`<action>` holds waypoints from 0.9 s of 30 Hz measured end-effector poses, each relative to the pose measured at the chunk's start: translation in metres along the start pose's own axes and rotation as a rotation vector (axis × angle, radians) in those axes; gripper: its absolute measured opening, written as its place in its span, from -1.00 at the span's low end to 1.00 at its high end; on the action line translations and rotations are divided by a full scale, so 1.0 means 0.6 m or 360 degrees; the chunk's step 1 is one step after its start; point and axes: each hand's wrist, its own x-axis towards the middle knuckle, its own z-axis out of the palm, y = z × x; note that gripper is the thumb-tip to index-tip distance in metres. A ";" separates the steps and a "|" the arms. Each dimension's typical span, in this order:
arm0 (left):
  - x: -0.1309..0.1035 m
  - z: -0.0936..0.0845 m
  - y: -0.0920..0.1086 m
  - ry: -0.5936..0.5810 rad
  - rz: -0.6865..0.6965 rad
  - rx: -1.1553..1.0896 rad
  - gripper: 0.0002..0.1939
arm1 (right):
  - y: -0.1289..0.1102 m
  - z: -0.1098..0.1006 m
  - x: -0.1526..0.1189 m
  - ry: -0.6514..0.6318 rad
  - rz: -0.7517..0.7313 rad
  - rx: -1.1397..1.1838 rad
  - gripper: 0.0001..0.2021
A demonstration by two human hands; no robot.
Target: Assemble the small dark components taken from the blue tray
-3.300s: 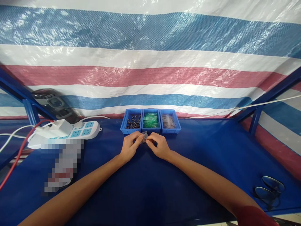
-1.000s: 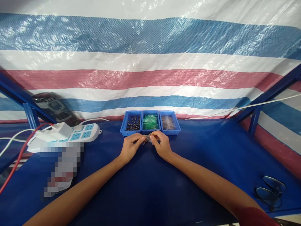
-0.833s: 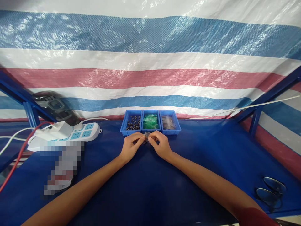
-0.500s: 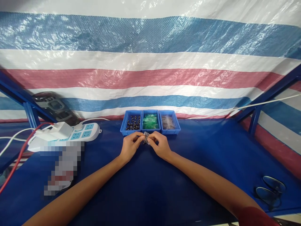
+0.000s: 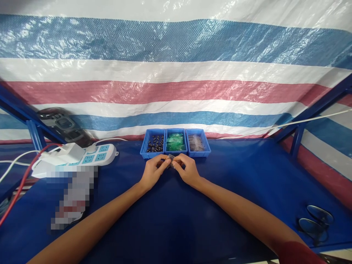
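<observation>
A small clear plastic bag (image 5: 171, 158) is pinched between my two hands, just in front of the blue bins. My left hand (image 5: 154, 169) grips its left side with thumb and forefinger. On the other side, my right hand (image 5: 187, 169) holds it in a closed pinch. What the bag contains is too small to make out. Behind the hands, the left bin (image 5: 143, 150) has several small dark parts in it. Green packets (image 5: 176, 141) fill the middle bin, and clear bags (image 5: 195, 143) lie in the right one.
A white power strip (image 5: 110, 156) with plugged-in chargers and a red cable (image 5: 23, 179) lies at left, near a blurred-out packet (image 5: 75, 198). Behind it leans a dark device (image 5: 64, 123). Glasses (image 5: 315, 223) rest at the right front. Blue frame bars (image 5: 316, 106) flank the table.
Both hands stay in nearly the same place. The clear bag has shifted slightly between the fingers and shows a little less.
</observation>
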 end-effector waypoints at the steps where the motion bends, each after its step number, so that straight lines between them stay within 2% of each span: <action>1: 0.000 0.000 0.000 -0.0003 -0.0006 -0.0008 -0.74 | 0.001 0.000 0.000 0.0004 -0.0005 -0.0004 -0.84; 12: 0.001 -0.001 -0.001 -0.0026 0.0012 0.0006 -0.76 | -0.001 0.001 0.002 0.0007 0.0028 -0.0008 -0.85; 18: 0.006 0.001 -0.001 -0.0163 -0.0019 0.0015 -0.76 | 0.004 0.000 0.000 0.0104 0.0045 0.0006 -0.83; 27: 0.010 0.002 -0.001 -0.0277 -0.0007 0.0057 -0.76 | 0.003 0.002 -0.004 0.0069 -0.0066 -0.0018 -0.81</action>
